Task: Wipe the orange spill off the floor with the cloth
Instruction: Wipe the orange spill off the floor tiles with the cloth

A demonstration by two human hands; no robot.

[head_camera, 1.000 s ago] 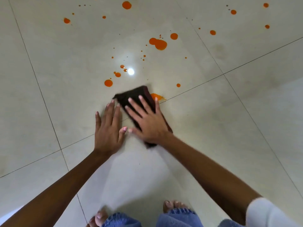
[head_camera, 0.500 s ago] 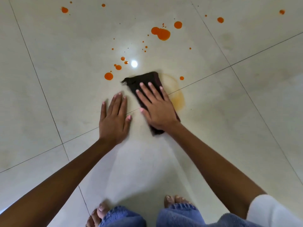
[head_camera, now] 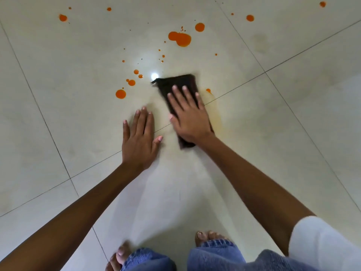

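Cloth [head_camera: 179,82], dark and folded to an oblong, lies flat on the tiled floor [head_camera: 273,133] across a grout line, pinned beneath the right hand [head_camera: 188,118]. Fingers [head_camera: 187,96] of that hand are straight and spread, pressing down with palm and pads; none curls round the fabric. Left hand [head_camera: 139,141] lies flat on bare tile just beside the cloth, fingers extended and holding nothing, apparently as a prop.

Orange spill [head_camera: 180,38]: the largest blot sits beyond the cloth's far end, apart from it. A round drop [head_camera: 120,94] and several smaller ones lie near, to the cloth's left. A small drop [head_camera: 208,90] sits just beside the right edge, above a pale orange smear [head_camera: 216,118] that runs alongside the cloth.

Assessment: the cloth looks soft, light and limp, and is likely to bunch or slip out if driven from one corner. Flat pressure over its middle gives the best control; for lifting, pinch a folded edge. The tile is glossy, so the liquid may streak rather than lift in one pass. Task judged at an early stage, with most drops untouched.
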